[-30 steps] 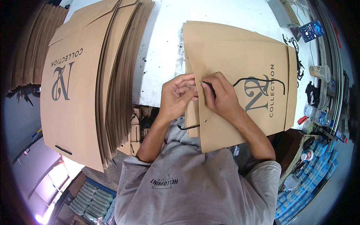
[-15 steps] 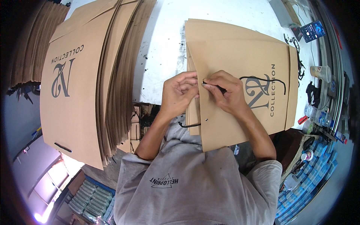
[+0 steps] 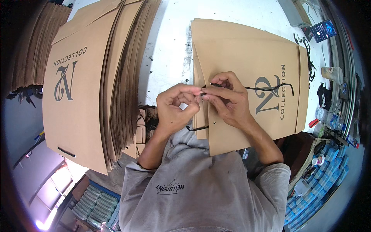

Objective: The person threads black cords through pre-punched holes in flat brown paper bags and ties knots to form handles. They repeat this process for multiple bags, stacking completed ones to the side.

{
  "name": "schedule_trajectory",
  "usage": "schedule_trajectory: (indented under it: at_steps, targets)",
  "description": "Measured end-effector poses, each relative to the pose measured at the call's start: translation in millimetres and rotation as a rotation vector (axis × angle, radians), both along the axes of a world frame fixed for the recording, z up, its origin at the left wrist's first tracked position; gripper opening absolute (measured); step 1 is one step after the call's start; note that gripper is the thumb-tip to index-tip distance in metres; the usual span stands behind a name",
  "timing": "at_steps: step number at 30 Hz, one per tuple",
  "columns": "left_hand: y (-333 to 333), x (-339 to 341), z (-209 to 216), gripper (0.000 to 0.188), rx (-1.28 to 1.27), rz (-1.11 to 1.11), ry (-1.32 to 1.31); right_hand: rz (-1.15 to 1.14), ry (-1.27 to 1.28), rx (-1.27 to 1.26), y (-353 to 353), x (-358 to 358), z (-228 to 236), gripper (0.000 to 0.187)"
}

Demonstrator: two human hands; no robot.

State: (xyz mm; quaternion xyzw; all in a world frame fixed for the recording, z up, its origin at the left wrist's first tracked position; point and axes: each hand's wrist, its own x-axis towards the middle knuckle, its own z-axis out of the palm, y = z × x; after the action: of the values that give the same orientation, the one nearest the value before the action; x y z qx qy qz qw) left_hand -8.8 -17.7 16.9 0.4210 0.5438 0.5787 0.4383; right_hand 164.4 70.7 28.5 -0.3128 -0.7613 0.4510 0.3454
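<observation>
A brown kraft paper bag [image 3: 247, 54] with a dark printed logo lies flat on the table in front of me, its open edge facing left. A black cord [image 3: 263, 89] trails across its face to the right. At the bag's left edge, my left hand [image 3: 172, 110] pinches the cord's end between thumb and index finger. Touching those fingertips, my right hand [image 3: 234, 101] rests over the bag with its thumb and fingers closed around the cord. A metal eyelet [image 3: 214, 123] shows in the bag below my right hand. Lower left, another cord loop [image 3: 196, 128] sticks out.
To the left stands a thick stack of similar bags [image 3: 83, 112], with another stack [image 3: 36, 50] beyond it. Along the right side of the white table [image 3: 166, 50] are a phone [image 3: 322, 31], a plastic cup [image 3: 331, 74] and loose black cords [image 3: 307, 58]. Blue packets [image 3: 320, 189] lie lower right.
My left hand has drawn back to the left from behind the bag's edge and now pinches the cord end. The right hand's fingertips have shifted left to meet it.
</observation>
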Motion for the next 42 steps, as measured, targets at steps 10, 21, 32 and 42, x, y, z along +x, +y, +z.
schedule_trajectory:
  at_steps: [10, 21, 32, 42]
  targets:
    - [23.7, 2.8, -0.7, 0.059, -0.402, -0.278, -0.401, 0.141, 0.043, 0.448, -16.0, 5.5, 24.4, 0.019]
    - [13.4, 13.9, -11.4, 0.014, -0.039, 0.155, 0.332, -0.166, -0.188, 0.046, -1.2, -20.3, -9.2, 0.015]
    - [18.4, 7.1, -21.2, 0.021, -0.022, 0.106, -0.121, 0.029, -0.104, -0.375, 15.0, -5.2, 0.7, 0.010]
    - [24.5, 19.4, -32.9, 0.016, 0.179, 0.090, 0.083, -0.130, 0.154, -0.666, 7.8, -3.0, -4.8, 0.010]
